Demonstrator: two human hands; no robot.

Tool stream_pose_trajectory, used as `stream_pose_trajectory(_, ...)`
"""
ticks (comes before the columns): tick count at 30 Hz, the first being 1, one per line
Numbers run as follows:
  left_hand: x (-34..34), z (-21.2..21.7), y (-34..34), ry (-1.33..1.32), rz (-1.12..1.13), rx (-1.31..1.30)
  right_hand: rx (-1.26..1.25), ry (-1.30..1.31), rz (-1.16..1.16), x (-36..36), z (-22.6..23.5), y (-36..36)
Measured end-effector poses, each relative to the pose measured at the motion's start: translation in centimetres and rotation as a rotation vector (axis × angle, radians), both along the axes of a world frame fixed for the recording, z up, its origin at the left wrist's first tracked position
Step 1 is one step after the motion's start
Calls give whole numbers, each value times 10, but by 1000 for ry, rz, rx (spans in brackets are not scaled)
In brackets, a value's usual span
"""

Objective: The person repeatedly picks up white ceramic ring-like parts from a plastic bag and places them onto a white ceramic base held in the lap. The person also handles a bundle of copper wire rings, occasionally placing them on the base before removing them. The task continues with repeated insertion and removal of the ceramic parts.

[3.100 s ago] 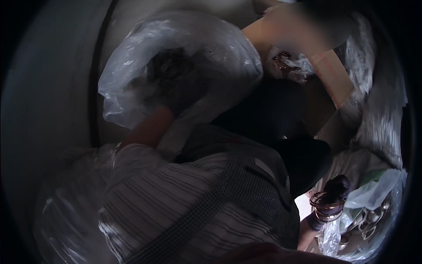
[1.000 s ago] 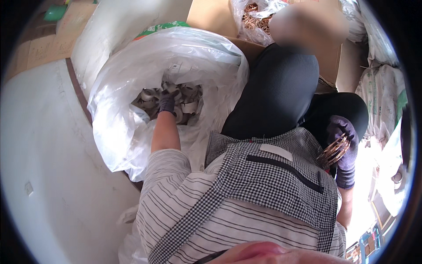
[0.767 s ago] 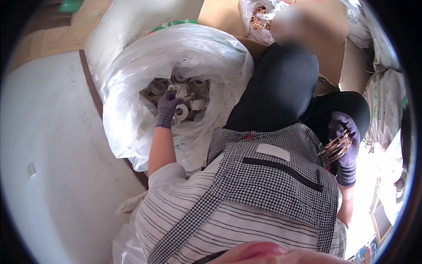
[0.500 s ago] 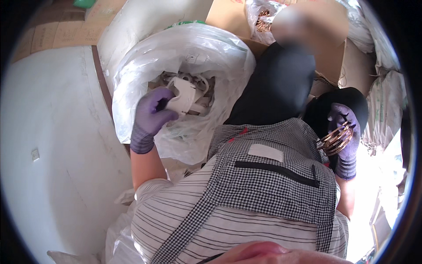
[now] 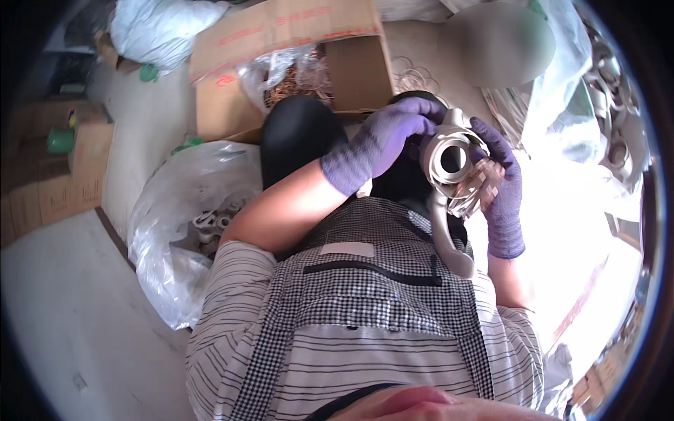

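Note:
In front of my right knee, both purple-gloved hands meet at a pale plastic part (image 5: pixel 449 158) with a round ring and a long curved arm hanging down. My left hand (image 5: pixel 393 140) has its fingers curled at the part's upper left side. My right hand (image 5: pixel 504 182) is closed around a bundle of thin copper-coloured rings (image 5: pixel 484 184), blurred by motion and lying against the plastic part. The right fingertips also reach the ring's right edge. Exactly where each finger grips is partly hidden.
To the left stands a clear plastic bag (image 5: pixel 165 203) with several pale plastic parts in it. A cardboard box (image 5: pixel 361 74) ahead holds a bag of copper-coloured pieces (image 5: pixel 302 88). More pale parts (image 5: pixel 609 105) lie at the far right. A blurred round patch covers something at the upper right.
My left hand has left the plastic bag and come across to my right hand. The ring-shaped pale part is now between them. The view has shifted to the right.

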State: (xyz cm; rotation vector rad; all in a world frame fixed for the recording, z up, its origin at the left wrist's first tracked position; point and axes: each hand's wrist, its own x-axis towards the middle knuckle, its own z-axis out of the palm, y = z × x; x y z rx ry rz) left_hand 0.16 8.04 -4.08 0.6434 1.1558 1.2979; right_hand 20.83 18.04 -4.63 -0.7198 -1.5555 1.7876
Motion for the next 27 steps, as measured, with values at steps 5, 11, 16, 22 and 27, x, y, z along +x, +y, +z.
stream_pose_trajectory(5,17,24,-57,1208,-57,559,-133,-15,-132,10,-29,-54)
stream_pose_trajectory(11,15,6,-66,1144,189,387,60,-177,-140,-13,-10,-41)
stream_pose_trajectory(16,22,4,-74,1402,263,368,38,-190,-215,-10,13,-39)
stream_pose_trajectory(22,26,1,-72,1600,287,325,-37,-82,-182,-6,39,-48)
stream_pose_trajectory(27,18,9,-67,1498,154,434,462,-350,-183,-7,25,-51)
